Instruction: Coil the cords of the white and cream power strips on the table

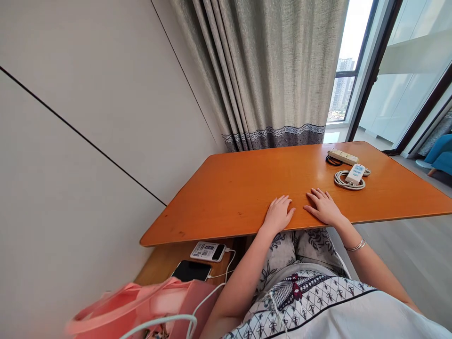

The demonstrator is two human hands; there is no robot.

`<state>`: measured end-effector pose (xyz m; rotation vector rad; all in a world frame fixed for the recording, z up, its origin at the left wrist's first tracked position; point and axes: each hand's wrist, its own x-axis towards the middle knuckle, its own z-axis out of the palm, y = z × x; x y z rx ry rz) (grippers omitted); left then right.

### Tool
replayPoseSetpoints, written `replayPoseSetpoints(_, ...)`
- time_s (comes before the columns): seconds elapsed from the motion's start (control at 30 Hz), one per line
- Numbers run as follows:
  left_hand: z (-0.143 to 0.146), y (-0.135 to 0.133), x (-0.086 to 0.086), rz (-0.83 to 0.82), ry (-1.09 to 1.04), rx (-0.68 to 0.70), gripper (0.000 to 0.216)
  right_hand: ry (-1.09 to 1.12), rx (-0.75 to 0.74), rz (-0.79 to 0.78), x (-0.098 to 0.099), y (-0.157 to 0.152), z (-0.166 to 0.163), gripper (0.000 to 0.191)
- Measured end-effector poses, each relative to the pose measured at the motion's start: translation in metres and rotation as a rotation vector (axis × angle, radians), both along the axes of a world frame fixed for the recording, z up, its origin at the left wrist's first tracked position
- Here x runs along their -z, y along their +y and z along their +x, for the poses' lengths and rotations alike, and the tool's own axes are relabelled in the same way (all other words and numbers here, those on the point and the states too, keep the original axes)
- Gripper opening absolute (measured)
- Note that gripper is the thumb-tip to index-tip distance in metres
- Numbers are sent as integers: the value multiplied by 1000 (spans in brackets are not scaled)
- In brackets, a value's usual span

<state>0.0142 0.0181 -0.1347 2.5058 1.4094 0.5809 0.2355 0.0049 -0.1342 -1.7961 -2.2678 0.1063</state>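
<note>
My left hand point(278, 214) lies flat on the orange wooden table point(226, 188) near its front edge, fingers stretched out and holding nothing. A short way to its right, my right hand point(323, 206) rests palm down on the same tabletop, its fingers spread. Beyond my right hand sits a white power strip point(355, 174) on its coiled grey cable point(349, 185). Behind that is a cream power strip point(343, 156) with a black cord point(334, 160). Neither hand touches the strips.
Left of my lap, a white power bank point(208, 251) and a black phone point(191, 270) lie on a lower wooden surface, with white cables. A pink bag point(141, 306) stands in front of them. A wall point(88, 103) borders the left; a curtain point(275, 70) hangs behind the table.
</note>
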Motion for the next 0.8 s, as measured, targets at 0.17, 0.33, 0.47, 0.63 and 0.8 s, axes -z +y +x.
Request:
replayPoseSetpoints(0.17,-1,-2,-3,-9,11,6,40,-21,0,-11,-2,-2,-1,65)
replayPoseSetpoints(0.33,-2,-1,0,3,5,9,40,-16,0,-2,-2,-2,-2,63)
replayPoseSetpoints(0.47,-2,0,1,-1,3,15,38,-19,1,-1,-1,-2,-1,63)
replayPoseSetpoints(0.63,-2,0,2,1,-25,20,34,-2,-5,18,0,-2,0,63)
replayPoseSetpoints(0.8,-3,-1,1,-6,-22,26,35,-4,-2,13,-1,-3,0,61)
